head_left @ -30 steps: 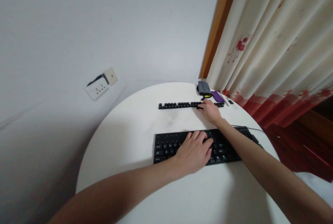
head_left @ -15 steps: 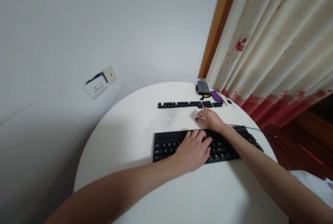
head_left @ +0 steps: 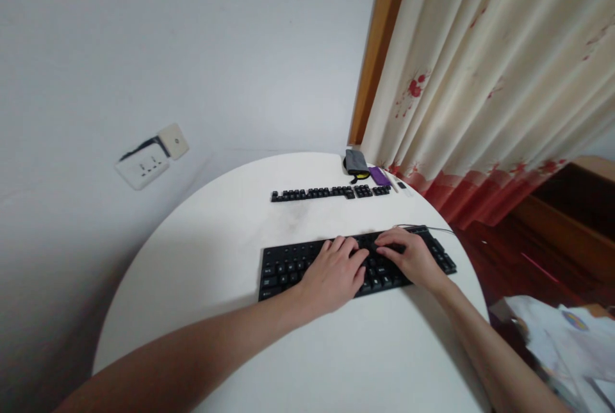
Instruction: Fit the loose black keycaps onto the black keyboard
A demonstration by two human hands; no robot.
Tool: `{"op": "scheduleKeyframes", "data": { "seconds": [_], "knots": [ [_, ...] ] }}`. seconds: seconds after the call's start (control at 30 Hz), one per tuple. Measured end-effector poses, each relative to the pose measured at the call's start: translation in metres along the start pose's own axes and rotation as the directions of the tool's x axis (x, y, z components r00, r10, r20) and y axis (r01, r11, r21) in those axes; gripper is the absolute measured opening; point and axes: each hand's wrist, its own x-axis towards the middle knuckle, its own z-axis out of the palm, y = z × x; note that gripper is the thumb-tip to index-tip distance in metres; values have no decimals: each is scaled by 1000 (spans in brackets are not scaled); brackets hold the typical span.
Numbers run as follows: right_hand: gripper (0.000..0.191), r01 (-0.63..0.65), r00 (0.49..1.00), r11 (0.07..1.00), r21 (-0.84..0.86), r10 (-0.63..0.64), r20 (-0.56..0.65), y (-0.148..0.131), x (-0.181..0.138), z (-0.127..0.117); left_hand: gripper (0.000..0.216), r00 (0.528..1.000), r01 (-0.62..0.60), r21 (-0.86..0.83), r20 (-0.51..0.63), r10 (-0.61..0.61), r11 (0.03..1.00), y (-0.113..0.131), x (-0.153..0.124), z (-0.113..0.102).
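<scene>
A black keyboard (head_left: 287,266) lies on a round white table (head_left: 192,272), with its top row of keys looking bare. My left hand (head_left: 334,275) rests over the middle of it, fingers spread on the keys. Just right of that, my right hand (head_left: 412,256) is at the keyboard's upper part, thumb and forefinger pinched together. Between those fingertips is a small black keycap (head_left: 373,246), hard to make out against the dark board. Behind the keyboard, loose black keycaps (head_left: 314,194) stand in rows on the tabletop.
At the table's back right lie a grey pouch (head_left: 355,162), a purple cloth-like item (head_left: 379,176) and a small black object (head_left: 401,186). A thin cable (head_left: 435,228) runs off the right edge. A wall socket (head_left: 144,166) is at left, a curtain (head_left: 461,93) at right.
My right hand has come back from the space before the keycap rows to the keyboard, carrying the keycap. My left hand stays on the keys. The view has shifted right.
</scene>
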Motion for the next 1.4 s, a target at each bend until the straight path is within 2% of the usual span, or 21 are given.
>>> {"op": "scheduleKeyframes", "data": {
  "seconds": [0.27,0.6,0.83,1.2,1.4],
  "knots": [
    [6,51,997,999,-17,-50,51,1,-4,1,30,1000,6,9,14,-6,1000,0,1,2],
    [16,231,971,956,-182,-214,109,-4,-6,1,32,1000,6,6,20,-6,1000,-1,3,4],
    [17,176,978,968,-179,-151,145,-19,-7,-7,33,1000,3,11,24,-3,1000,-1,3,4],
    [18,73,991,988,-137,-57,117,-14,-7,-2,32,1000,-6,16,18,5,1000,0,3,4],
    [23,58,989,978,-199,-28,146,-13,-6,-4,32,1000,-2,13,24,1,1000,0,4,3]
  ]
}}
